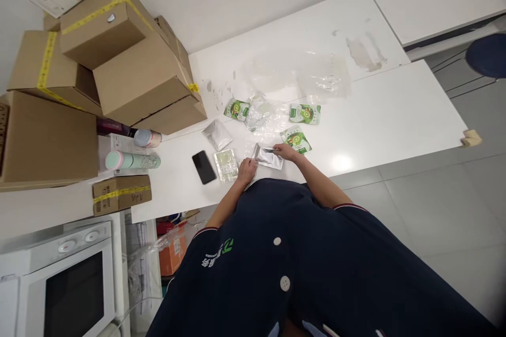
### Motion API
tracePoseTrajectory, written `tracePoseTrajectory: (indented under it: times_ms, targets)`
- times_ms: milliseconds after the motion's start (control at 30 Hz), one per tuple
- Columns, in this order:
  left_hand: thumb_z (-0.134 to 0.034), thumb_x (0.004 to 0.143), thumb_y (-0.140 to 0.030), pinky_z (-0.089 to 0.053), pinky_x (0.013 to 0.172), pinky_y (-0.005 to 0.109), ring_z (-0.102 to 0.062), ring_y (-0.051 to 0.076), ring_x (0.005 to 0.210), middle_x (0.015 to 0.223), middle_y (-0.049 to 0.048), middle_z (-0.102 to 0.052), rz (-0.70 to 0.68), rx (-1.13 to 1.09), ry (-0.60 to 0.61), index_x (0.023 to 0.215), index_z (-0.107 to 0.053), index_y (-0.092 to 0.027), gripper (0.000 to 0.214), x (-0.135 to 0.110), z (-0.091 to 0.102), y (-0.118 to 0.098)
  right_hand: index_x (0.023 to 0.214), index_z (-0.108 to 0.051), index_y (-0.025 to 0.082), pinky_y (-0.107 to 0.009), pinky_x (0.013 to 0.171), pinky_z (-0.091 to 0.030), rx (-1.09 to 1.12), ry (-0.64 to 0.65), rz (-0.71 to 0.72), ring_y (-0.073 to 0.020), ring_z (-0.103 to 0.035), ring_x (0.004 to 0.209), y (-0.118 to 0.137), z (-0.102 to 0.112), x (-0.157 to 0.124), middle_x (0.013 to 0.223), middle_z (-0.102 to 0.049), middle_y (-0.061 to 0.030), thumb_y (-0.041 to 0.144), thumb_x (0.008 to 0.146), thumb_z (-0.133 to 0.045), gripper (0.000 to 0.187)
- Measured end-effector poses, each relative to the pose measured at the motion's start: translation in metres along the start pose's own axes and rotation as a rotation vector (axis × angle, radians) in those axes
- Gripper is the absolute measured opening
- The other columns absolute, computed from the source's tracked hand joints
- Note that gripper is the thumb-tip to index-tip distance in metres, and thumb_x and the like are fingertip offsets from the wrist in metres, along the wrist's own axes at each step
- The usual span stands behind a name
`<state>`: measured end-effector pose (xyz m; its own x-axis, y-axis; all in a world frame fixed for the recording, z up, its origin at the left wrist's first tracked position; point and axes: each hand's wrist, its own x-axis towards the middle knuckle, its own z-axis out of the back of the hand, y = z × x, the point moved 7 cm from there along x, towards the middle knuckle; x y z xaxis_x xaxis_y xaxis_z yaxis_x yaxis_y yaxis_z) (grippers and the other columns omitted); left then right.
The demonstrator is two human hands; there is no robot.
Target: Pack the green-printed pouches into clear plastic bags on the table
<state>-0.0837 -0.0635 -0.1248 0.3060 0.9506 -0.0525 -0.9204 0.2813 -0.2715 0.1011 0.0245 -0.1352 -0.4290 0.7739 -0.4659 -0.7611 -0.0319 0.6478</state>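
A silver foil pouch [269, 160] lies at the table's front edge between my two hands. My left hand [247, 169] has its fingers closed at the pouch's left end. At the upper right end, my right hand [285, 151] pinches the foil. Just beyond my right hand is a green pouch with a kiwi print [296, 139]. Left of my left hand lies a clear packet with pale green contents [226, 165], and another silver pouch [217, 134] is farther back. What is inside the foil pouch is hidden.
Two more green pouches [305, 114] [237, 109] flank crumpled clear plastic [263, 116]. A black phone [204, 167] lies at the left. Stacked cardboard boxes [138, 84], a mint bottle [132, 160] and a small carton [122, 195] stand farther left, above a microwave [71, 279].
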Motion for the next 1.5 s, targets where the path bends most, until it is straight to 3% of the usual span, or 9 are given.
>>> tracePoseTrajectory:
  times_ms: [200,367,567,767,967,1167,1300,1400,1500]
  targets:
    - [-0.045,0.095,-0.025,-0.044,0.084,0.036,-0.055,0.023,0.096,0.117,0.0127,-0.057,-0.004,0.031,-0.010,0.128,-0.056,-0.022,0.034,0.003,0.001,-0.004,0.112,-0.071,0.019,-0.030,0.084,-0.042,-0.235,-0.023,0.017,-0.0239,-0.060,0.096,0.013,0.007,0.000,0.107,-0.066,-0.0116,0.034,0.090,-0.055,0.031]
    - [-0.041,0.095,-0.015,-0.043,0.085,0.036,-0.054,0.023,0.101,0.123,0.0121,-0.059,-0.055,0.080,0.079,0.124,-0.060,-0.024,0.036,0.005,0.004,-0.009,0.134,-0.056,0.021,-0.046,0.097,-0.040,-0.354,-0.264,0.012,-0.0348,-0.048,0.119,0.027,0.015,-0.013,0.132,-0.050,-0.0183,0.040,0.085,-0.063,0.053]
    - [-0.039,0.096,-0.021,-0.039,0.091,0.041,-0.049,0.026,0.115,0.129,0.0098,-0.059,-0.004,0.071,0.160,0.117,-0.064,-0.025,0.033,0.006,0.025,-0.018,0.147,-0.040,0.021,-0.052,0.110,-0.030,-0.197,0.005,0.263,-0.0375,-0.028,0.142,0.012,-0.023,-0.048,0.154,-0.032,-0.0179,0.057,0.069,-0.075,0.092]
    - [-0.038,0.098,-0.024,-0.033,0.096,0.041,-0.053,0.023,0.114,0.120,0.0064,-0.065,0.000,0.018,0.244,0.106,-0.067,-0.025,0.030,0.011,0.060,-0.028,0.132,-0.057,0.020,-0.044,0.114,-0.030,-0.038,-0.097,0.293,-0.0256,-0.036,0.140,0.009,-0.025,-0.065,0.145,-0.050,-0.0101,0.028,0.091,-0.048,0.043]
    - [-0.035,0.100,-0.036,-0.037,0.088,0.037,-0.058,0.023,0.102,0.108,0.0049,-0.069,0.114,-0.009,0.230,0.104,-0.066,-0.024,0.034,0.057,0.098,-0.009,0.108,-0.065,0.018,-0.033,0.089,-0.047,0.133,-0.121,0.145,-0.0219,-0.063,0.096,0.019,0.010,-0.024,0.105,-0.070,-0.0075,0.039,0.096,-0.038,0.037]
    - [-0.038,0.095,-0.023,-0.037,0.094,0.045,-0.053,0.028,0.111,0.116,0.0099,-0.066,0.285,0.104,0.245,0.116,-0.063,-0.024,0.033,0.074,0.086,0.013,0.101,-0.064,0.017,-0.029,0.083,-0.045,-0.111,-0.020,-0.118,-0.0245,-0.062,0.099,0.020,0.011,0.019,0.107,-0.069,-0.0119,0.039,0.094,-0.045,0.030]
    - [-0.044,0.092,-0.026,-0.033,0.103,0.048,-0.045,0.031,0.123,0.133,0.0135,-0.055,0.173,0.129,0.151,0.131,-0.055,-0.024,0.040,0.048,0.071,-0.004,0.114,-0.059,0.014,-0.036,0.084,-0.046,-0.158,-0.012,-0.201,-0.0301,-0.061,0.103,0.029,0.001,0.024,0.110,-0.066,-0.0183,0.036,0.092,-0.050,0.032]
    - [-0.055,0.086,-0.033,-0.028,0.108,0.053,-0.037,0.035,0.133,0.145,0.0153,-0.044,0.077,0.092,0.263,0.140,-0.046,-0.022,0.055,0.027,0.043,-0.019,0.127,-0.050,0.013,-0.044,0.088,-0.045,-0.240,-0.146,-0.262,-0.0346,-0.057,0.110,0.036,0.004,0.017,0.117,-0.061,-0.0230,0.034,0.091,-0.054,0.042]
    - [-0.055,0.082,-0.019,-0.025,0.110,0.058,-0.028,0.037,0.141,0.154,0.0186,-0.031,0.127,0.126,0.310,0.148,-0.033,-0.020,0.069,0.022,0.023,-0.019,0.135,-0.046,0.016,-0.051,0.099,-0.039,-0.331,-0.305,-0.102,-0.0370,-0.046,0.125,0.048,0.011,0.009,0.138,-0.048,-0.0232,0.032,0.091,-0.055,0.047]
